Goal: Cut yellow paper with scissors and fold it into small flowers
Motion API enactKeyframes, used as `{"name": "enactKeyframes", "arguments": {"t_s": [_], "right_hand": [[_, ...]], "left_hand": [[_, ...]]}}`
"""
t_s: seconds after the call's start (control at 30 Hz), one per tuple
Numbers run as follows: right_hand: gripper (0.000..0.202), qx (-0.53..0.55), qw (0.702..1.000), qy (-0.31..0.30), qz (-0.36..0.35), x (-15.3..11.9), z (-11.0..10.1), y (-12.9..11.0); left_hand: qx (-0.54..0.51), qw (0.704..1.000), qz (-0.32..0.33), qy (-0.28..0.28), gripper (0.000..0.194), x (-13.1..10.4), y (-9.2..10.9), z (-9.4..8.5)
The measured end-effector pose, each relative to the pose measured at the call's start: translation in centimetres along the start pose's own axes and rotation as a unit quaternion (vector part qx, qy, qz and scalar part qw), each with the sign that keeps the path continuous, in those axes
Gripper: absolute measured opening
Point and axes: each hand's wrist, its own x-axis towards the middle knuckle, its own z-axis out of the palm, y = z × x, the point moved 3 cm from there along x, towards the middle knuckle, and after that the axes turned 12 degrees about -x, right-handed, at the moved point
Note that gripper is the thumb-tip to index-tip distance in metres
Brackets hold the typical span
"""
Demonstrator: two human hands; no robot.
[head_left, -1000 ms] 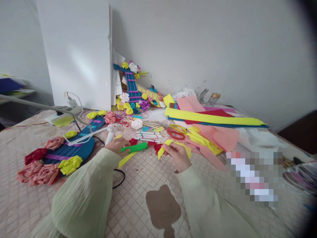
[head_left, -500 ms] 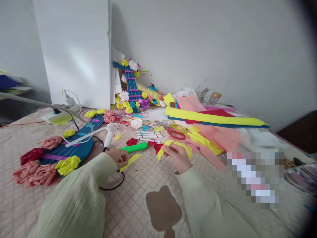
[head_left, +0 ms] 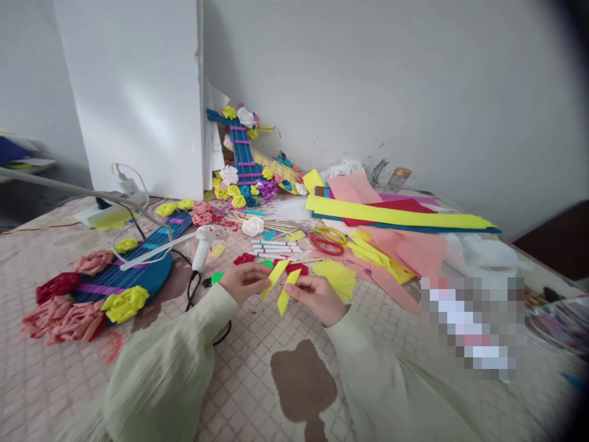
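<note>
Over the bench (head_left: 248,380), my left hand (head_left: 242,282) pinches one yellow strip (head_left: 275,279), fingers nearly closed; my right hand (head_left: 319,298) likewise pinches another strip (head_left: 288,294) beside it. Moving either calls, I judge, for a light grip.

The scene is being lit by soft, cool, rather muted light. A pale glare is being thrown back by the white board (head_left: 138,92) at the far left, while a faint shadow is being cast on the wall (head_left: 359,73) just to the right of it. Both right corners are being darkened by a blurred black rim (head_left: 580,31). Shapes toward the sides are being stretched, fine detail is being softened, and a patch at the right is being masked by coarse pixel blocks (head_left: 472,328).
</note>
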Motion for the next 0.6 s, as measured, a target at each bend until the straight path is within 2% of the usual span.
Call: {"name": "enactKeyframes", "arguments": {"t_s": [0.17,0.33,0.6], "right_hand": [[0.023,0.022,1.0,-0.007,0.014,0.0,0.3,0.5],[0.028,0.06,0.997,-0.009,0.049,0.2,0.3,1.0],[0.026,0.1,0.993,-0.007,0.066,0.3,0.4,1.2]], "left_hand": [[-0.005,1.0,-0.003,0.001,0.026,0.0,-1.4,1.0],[-0.006,1.0,0.028,-0.004,0.026,-0.2,-1.5,1.4],[-0.003,1.0,0.007,0.019,0.027,-0.2,-1.8,1.3]]}}
